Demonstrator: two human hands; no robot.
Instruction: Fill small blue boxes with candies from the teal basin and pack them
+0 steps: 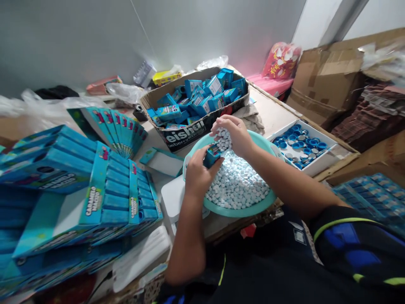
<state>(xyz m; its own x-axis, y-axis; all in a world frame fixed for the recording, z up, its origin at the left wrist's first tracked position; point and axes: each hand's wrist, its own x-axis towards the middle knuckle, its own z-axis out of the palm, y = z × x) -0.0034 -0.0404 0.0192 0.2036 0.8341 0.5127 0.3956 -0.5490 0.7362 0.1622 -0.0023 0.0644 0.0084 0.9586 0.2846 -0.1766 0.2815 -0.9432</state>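
1. The left hand [201, 171] has its fingers and thumb closed around a small blue box [212, 155]; the box sits tilted between thumb and fingers, over the bowl [240, 212].
2. The right hand [234, 135] is curled around a handful of white candies [224, 139]; its fingers are bent into a cup, just beside the small blue box and above the bowl; whether any candies are inside the box, I cannot tell.
3. Directly below both sets of fingers, a heap of the same candies fills the bowl.
4. Beyond the fingers, a carton [199, 131] holds a jumble of more blue boxes [202, 97]; a crumpled cloth [253, 118] lies just past the right hand.
5. To the right of the fingers, a white tray [319, 162] holds blue caps [297, 143].
6. Left of the left fingers lie a flat blue-edged tray [163, 161] and, further out, stacked display boxes [117, 185]; nearer the left wrist is a white slab [172, 200].
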